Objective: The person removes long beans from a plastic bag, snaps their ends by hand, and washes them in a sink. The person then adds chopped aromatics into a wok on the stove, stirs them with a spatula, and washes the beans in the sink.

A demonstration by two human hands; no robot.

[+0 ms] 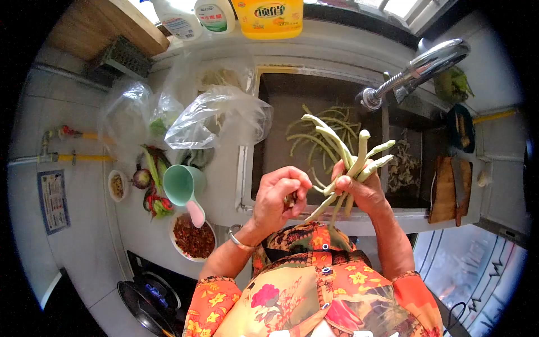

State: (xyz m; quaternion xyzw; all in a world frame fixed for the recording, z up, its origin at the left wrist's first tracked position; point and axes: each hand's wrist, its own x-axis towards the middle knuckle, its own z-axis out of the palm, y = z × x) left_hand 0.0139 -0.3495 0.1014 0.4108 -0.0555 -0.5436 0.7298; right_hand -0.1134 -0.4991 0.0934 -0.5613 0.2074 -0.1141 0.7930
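- Beans (362, 147), long and pale green: clamped between thumb and fingers of the right hand (360, 188), over the grey rectangular sink (281, 101).
- Left hand (282, 196): fingers curled inward, near the bunch; contents cannot be told.
- Thinner green beans (319, 138): in the sink.
- Mint-green plastic cup (184, 185), pink handle: left of the sink, beside a white round bowl (174, 246) of dark red food.

Open passage over sink (278, 101) between plastic bag (219, 121) and faucet (418, 70); bag overhangs left rim.
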